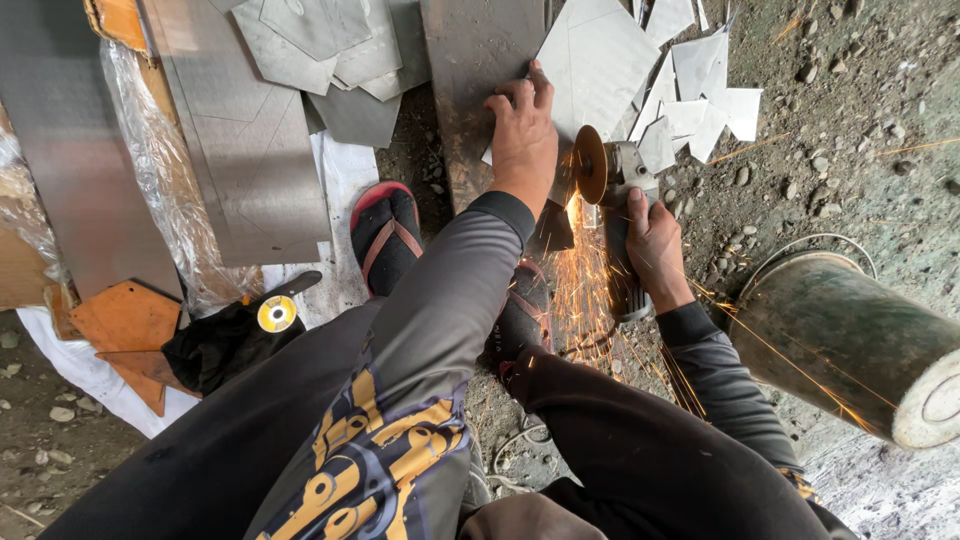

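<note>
The metal sheet (600, 60) lies flat on the dirt ground (850, 100) in front of you, its near edge against a long dark steel strip (470, 90), and in the head view your left hand (522, 135) rests on it with the palm down and fingers slightly spread, pressing where sheet and strip meet. Your right hand (655, 245) is wrapped tight around the body of the angle grinder (612, 200), whose disc (590, 165) stands on edge at the sheet's near side, throwing sparks (580, 280) back toward your sandalled feet (385, 235). The sheet looks thin, stiff and fairly light, so it will likely chatter or shift under the disc unless you hold it down close to the cut; its cut edges are probably sharp, so press on the flat face rather than gripping the rim. Pale offcuts (700, 90) lie scattered beyond the grinder. To your left lie larger grey sheets (250, 150), orange board pieces (125, 320), and a spare yellow disc (277, 314) on a black cloth. A green drum (850, 340) lies on its side at your right.
</note>
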